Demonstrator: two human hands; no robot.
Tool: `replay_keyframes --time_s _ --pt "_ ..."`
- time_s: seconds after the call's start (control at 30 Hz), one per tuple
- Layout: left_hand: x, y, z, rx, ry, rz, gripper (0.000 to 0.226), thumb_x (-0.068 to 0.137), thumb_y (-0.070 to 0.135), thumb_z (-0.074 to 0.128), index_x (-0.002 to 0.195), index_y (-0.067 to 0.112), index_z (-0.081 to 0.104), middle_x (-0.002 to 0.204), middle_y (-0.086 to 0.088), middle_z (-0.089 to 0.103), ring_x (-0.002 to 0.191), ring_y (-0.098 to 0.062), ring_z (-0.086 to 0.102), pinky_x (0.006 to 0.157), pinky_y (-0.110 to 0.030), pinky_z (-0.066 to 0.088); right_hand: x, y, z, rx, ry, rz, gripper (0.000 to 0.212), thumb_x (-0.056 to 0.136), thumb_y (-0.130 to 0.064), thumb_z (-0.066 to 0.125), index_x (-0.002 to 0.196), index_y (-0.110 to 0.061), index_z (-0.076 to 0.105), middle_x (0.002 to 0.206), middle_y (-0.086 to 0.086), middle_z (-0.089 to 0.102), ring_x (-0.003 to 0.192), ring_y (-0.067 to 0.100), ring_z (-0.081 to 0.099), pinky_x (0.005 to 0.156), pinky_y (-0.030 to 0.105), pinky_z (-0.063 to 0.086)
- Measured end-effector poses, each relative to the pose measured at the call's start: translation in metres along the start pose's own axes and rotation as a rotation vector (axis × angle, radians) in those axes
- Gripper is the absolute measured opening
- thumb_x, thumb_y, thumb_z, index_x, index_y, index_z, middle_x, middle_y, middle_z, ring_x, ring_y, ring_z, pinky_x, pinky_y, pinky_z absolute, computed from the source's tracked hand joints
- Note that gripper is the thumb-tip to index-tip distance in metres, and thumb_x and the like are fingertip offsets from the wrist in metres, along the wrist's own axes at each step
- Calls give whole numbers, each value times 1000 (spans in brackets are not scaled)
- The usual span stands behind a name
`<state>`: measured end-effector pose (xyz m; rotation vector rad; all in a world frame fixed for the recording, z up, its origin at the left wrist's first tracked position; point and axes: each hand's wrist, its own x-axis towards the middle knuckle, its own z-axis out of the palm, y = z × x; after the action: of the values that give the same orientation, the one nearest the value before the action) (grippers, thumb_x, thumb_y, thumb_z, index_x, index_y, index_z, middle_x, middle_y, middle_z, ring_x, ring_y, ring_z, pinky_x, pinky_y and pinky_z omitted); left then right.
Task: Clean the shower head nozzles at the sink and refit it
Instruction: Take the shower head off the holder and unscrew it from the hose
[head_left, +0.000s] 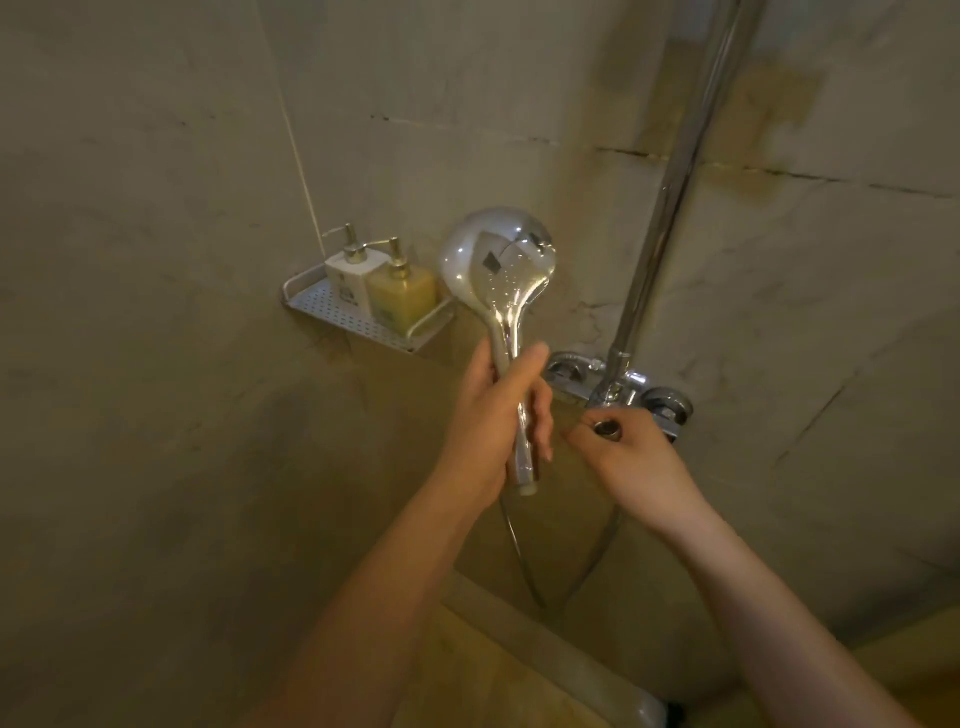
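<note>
A chrome hand-held shower head (497, 265) stands upright in front of the tiled wall, its round back towards me. My left hand (493, 421) grips its handle, whose threaded end (527, 486) sticks out bare below my palm. My right hand (631, 457) pinches the hose's metal end nut (606, 428), a little to the right of the handle and apart from it. The hose (524, 561) hangs in a loop below both hands.
The chrome mixer valve (618, 387) with two knobs sits on the wall just behind my right hand, with the riser pipe (670, 208) going up from it. A perforated corner shelf (358, 317) at the left holds two pump bottles (379, 286).
</note>
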<state>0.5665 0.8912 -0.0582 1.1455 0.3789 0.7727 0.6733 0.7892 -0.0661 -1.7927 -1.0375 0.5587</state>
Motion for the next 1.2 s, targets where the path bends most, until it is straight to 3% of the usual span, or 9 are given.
replay_keyframes --time_s 0.1,0.2,0.3,0.5,0.7,0.87,1.0,1.1,1.2 --pt "10 16 11 66 -64 13 14 103 22 60 116 26 59 64 -3 54 47 -18 46 42 -29 41 5 -20 -31 6 95 -59 41 93 -19 61 57 -15 43 51 -2 37 49 13 34 50 29 27" --pt "20 33 26 96 -117 14 4 103 23 60 101 21 56 60 0 46 44 -16 38 39 -27 36 9 -42 -61 33 169 -141 45 93 -19 62 54 -15 39 50 -2 35 48 13 32 52 29 26" --pt "32 47 45 170 -118 63 17 101 22 65 91 18 51 54 1 40 40 -16 32 36 -25 32 12 -63 -86 103 207 -186 50 93 -19 61 50 -18 36 47 -2 31 45 17 27 49 27 23" --pt "59 83 86 268 -190 218 11 100 17 64 105 10 57 49 1 40 36 -16 34 36 -26 33 17 -101 -127 211 242 -273 49 91 -21 61 53 -22 30 52 2 23 47 15 20 48 30 13" --pt "89 115 119 254 -182 349 33 93 6 59 123 -6 51 46 -3 40 33 -18 35 38 -29 32 26 -127 -157 277 285 -343 53 94 -10 60 51 -20 30 53 1 20 44 13 18 47 24 13" --pt "119 139 140 230 -187 428 22 83 11 62 99 10 47 46 -7 41 33 -21 35 39 -29 33 34 -144 -175 258 323 -391 55 95 -11 59 47 -21 33 47 -2 25 42 13 20 45 20 18" --pt "140 147 148 250 -243 458 19 92 1 62 87 9 45 44 -5 42 32 -21 36 38 -29 34 45 -160 -190 320 342 -401 49 95 -7 57 55 -16 29 50 0 20 42 12 17 44 19 14" --pt "155 148 154 229 -259 460 19 84 5 64 88 7 45 42 -6 43 32 -21 34 38 -30 33 56 -171 -201 346 347 -426 46 95 -7 55 58 -15 29 52 0 19 42 11 16 43 19 13" --pt "165 146 160 189 -275 461 20 76 8 63 69 7 45 40 -7 40 29 -22 32 37 -31 30 68 -182 -210 364 345 -477 46 94 -7 56 56 -16 30 53 2 20 42 11 16 43 18 13"
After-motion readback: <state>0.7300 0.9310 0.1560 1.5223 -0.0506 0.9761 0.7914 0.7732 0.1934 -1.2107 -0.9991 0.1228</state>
